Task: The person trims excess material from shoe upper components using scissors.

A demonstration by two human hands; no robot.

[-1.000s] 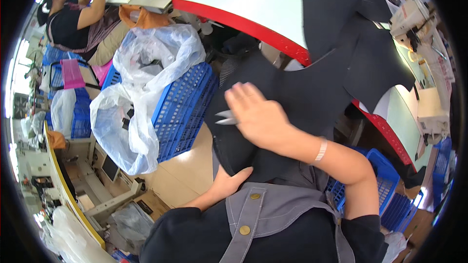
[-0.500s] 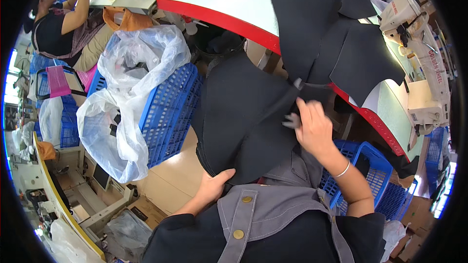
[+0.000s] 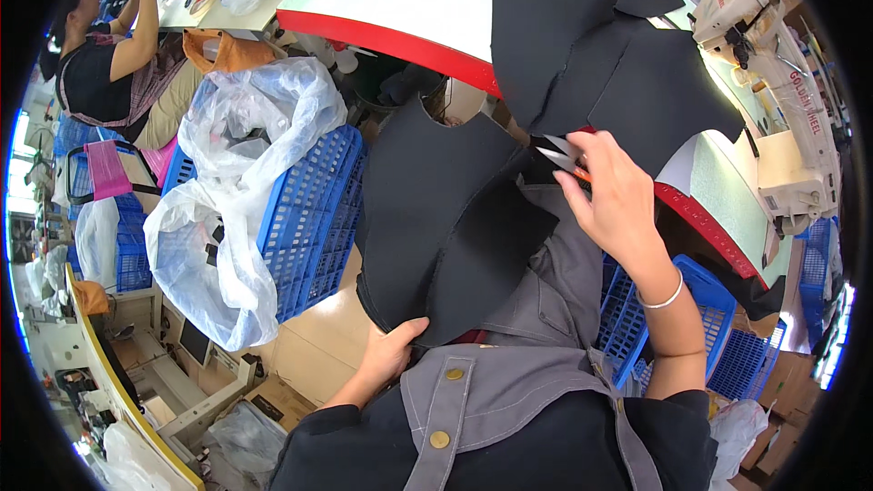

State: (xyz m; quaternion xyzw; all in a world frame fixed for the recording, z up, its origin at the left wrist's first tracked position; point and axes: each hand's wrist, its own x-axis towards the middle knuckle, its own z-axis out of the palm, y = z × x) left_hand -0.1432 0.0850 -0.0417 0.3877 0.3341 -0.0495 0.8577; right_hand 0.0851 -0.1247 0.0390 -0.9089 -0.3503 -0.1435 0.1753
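A stack of black sewn fabric panels (image 3: 427, 209) lies over my lap. My left hand (image 3: 393, 350) pinches its near edge, thumb on top and fingers underneath. My right hand (image 3: 618, 205) is closed around thread snips (image 3: 562, 156) with silver blades and a bit of orange at the grip. The blades point left and stand apart, close to the panels' far right corner. Whether they touch a thread there I cannot tell. More black panels (image 3: 582, 64) are spread over the pale table, hanging past its red edge toward the lap pieces.
Left of my lap stands a blue basket (image 3: 314, 218) lined with a clear plastic bag. Another blue basket (image 3: 705, 305) sits beside my right elbow. A white sewing machine (image 3: 791, 145) occupies the table's right end. A person (image 3: 109, 64) sits at the far left.
The snips, blurred before, now show clearly with blades pointing left. My right hand has risen slightly toward the panels' far corner. The lap panels have shifted left; my left hand keeps its hold.
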